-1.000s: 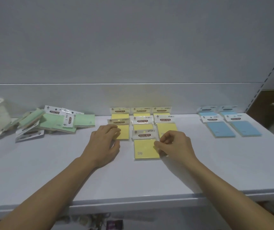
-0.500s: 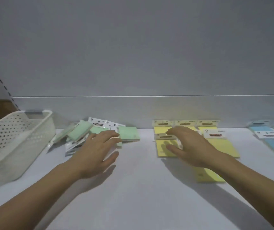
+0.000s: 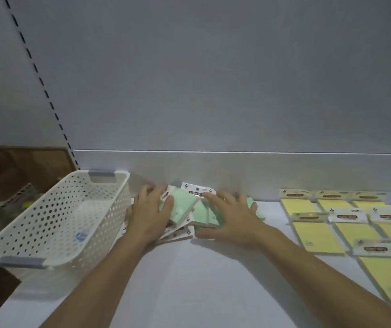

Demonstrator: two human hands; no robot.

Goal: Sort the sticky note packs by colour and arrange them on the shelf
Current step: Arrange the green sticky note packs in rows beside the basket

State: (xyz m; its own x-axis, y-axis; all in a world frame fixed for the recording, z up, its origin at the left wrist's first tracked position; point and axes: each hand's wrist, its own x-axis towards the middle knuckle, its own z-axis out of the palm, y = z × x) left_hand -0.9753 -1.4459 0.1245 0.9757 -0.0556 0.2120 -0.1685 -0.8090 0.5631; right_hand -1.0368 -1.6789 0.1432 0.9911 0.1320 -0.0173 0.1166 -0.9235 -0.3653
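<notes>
A loose heap of green sticky note packs [image 3: 182, 207] lies at the back of the white shelf [image 3: 189, 280], beside the basket. My left hand [image 3: 148, 217] clasps the heap's left side, thumb on top of a green pack and fingers curled behind it. My right hand [image 3: 233, 220] lies flat over the heap's right side with its fingers spread, its thumb along the front edge. Yellow sticky note packs [image 3: 317, 235] lie in neat rows to the right, apart from both hands.
A white perforated basket [image 3: 47, 223] with grey handles stands at the left end of the shelf, touching the green heap. The grey back wall [image 3: 213, 91] rises right behind the packs. Beyond the slotted upright [image 3: 47, 98] on the left is a darker area.
Both hands left the yellow rows and moved left onto the green heap. The view swung left, so the basket came in and the blue packs went out of sight.
</notes>
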